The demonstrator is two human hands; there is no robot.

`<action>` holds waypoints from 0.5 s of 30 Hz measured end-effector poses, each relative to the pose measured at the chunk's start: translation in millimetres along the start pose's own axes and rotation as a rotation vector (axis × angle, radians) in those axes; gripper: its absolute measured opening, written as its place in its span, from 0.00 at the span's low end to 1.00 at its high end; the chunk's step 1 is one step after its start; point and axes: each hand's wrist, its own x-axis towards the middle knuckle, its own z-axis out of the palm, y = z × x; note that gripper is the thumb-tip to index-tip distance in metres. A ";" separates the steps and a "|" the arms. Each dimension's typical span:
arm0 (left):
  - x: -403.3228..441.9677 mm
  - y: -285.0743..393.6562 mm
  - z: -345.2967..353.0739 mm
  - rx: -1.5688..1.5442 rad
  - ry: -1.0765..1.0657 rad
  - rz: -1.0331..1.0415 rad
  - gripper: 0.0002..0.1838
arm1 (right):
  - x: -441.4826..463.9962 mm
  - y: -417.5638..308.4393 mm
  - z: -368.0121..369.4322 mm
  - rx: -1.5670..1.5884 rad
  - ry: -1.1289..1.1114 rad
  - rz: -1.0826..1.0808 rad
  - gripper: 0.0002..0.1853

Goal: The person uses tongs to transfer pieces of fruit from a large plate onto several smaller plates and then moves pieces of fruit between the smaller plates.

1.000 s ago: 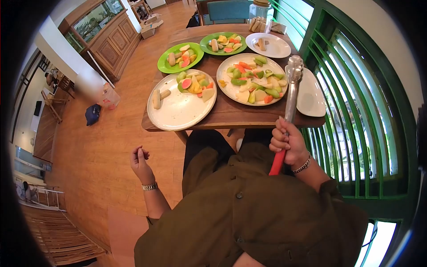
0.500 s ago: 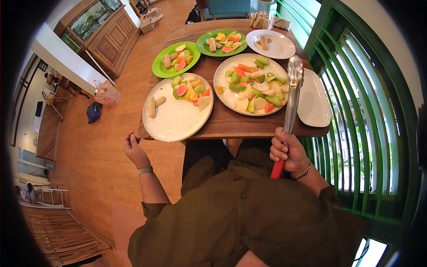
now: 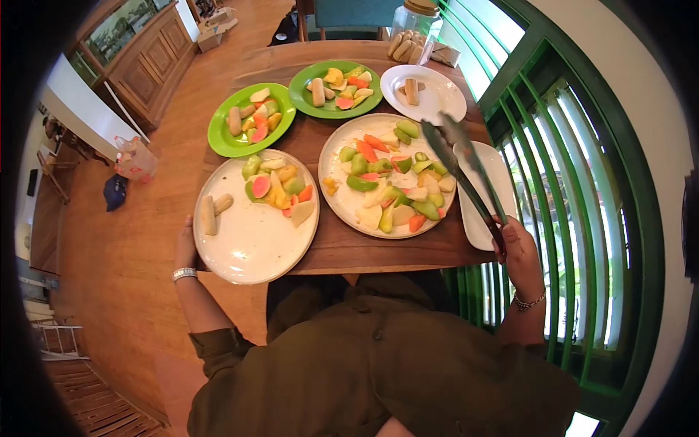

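Observation:
My right hand [image 3: 518, 246] holds metal tongs [image 3: 466, 171], whose arms are spread apart over the right edge of a large plate of cut fruit [image 3: 338, 197]. Near the table's left edge, my left hand [image 3: 186, 244] is beside the rim of a large white plate [image 3: 247, 255]; that plate bears ladyfinger biscuits [image 3: 209, 215] and fruit pieces [image 3: 277, 195]. The left fingers are mostly hidden by the plate and table edge. An oblong white plate [image 3: 477, 218] lies under and beside the tongs.
Two green plates [image 3: 218, 138] [image 3: 297, 93] with fruit and biscuits stand at the back. Behind the fruit are a small white plate [image 3: 451, 102] with biscuits and a glass jar [image 3: 431, 30]. Green window bars [image 3: 539, 189] border the right side.
The tongs have gone from closed and upright to spread and tilted left. My left hand has moved up to the white plate's rim. The view has come nearer the table.

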 end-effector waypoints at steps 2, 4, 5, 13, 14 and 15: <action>3.9 6.5 -0.9 -0.040 0.013 0.011 0.32 | 6.8 -9.0 -8.6 -0.325 0.096 -0.129 0.23; 11.5 2.3 0.3 -0.085 0.018 -0.027 0.32 | 13.6 -21.8 -13.0 -0.563 0.149 -0.158 0.21; 12.8 0.1 0.2 -0.120 0.031 -0.053 0.33 | 17.2 -23.2 -13.0 -0.607 0.194 -0.184 0.21; -5.9 18.0 3.6 -0.143 0.031 -0.098 0.33 | 43.9 -34.4 -20.2 -1.009 0.380 -0.383 0.23; -9.5 24.8 4.3 -0.074 0.055 -0.101 0.33 | 47.8 -34.1 -20.9 -1.107 0.395 -0.447 0.23; -11.1 28.2 4.9 -0.003 0.079 -0.104 0.33 | 50.5 -37.1 -20.1 -1.115 0.393 -0.448 0.23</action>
